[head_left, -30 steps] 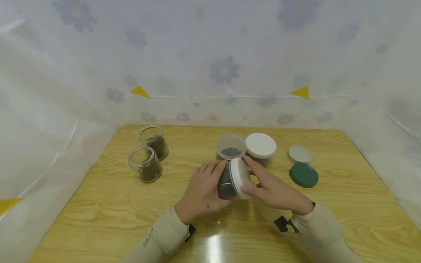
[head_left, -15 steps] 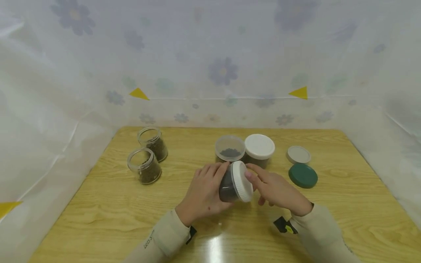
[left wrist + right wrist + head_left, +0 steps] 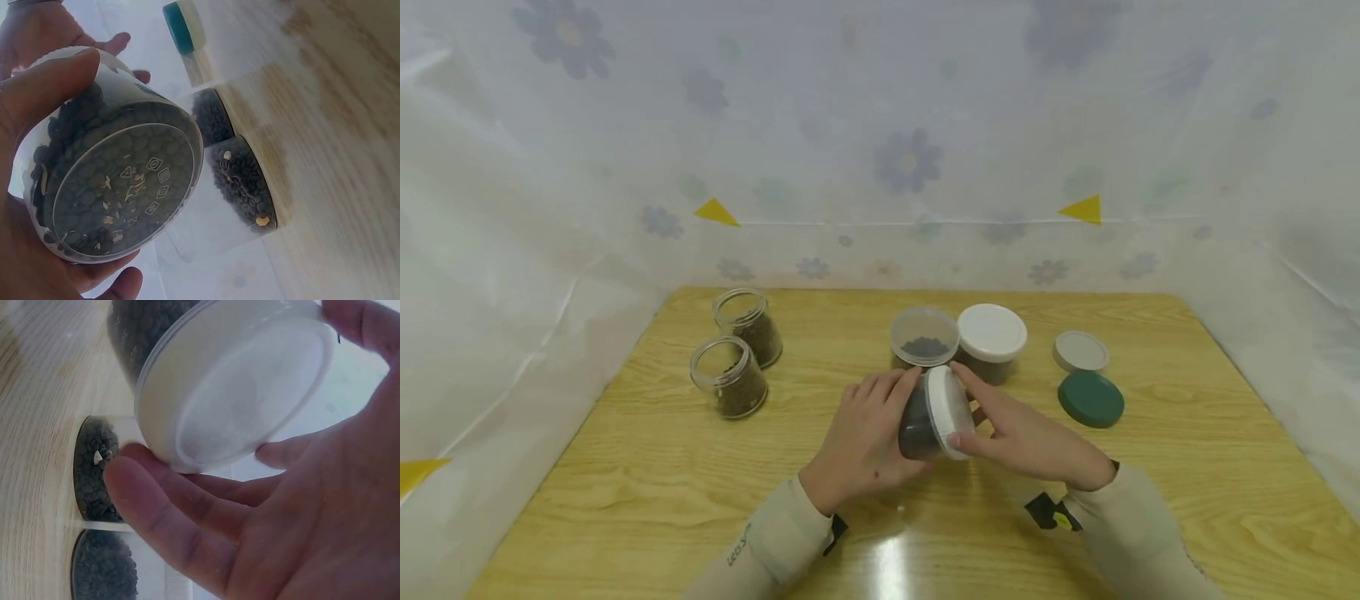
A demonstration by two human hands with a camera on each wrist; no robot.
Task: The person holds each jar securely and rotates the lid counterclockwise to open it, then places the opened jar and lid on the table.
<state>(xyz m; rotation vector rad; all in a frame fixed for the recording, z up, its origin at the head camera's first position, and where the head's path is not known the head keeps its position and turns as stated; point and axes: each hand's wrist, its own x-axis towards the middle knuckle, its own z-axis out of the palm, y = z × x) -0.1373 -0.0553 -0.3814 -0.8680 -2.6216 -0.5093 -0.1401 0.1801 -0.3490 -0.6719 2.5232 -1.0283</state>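
Over the desk (image 3: 662,475), the left hand (image 3: 861,442) curls its fingers round the tilted jar (image 3: 916,429). The right hand (image 3: 1026,433), its thumb higher a moment ago, now spans the white lid (image 3: 947,408), fingers pinching its rim, suggesting a fresh turning grip.

white lid (image 3: 250,387), contents (image 3: 140,162) seemingly black
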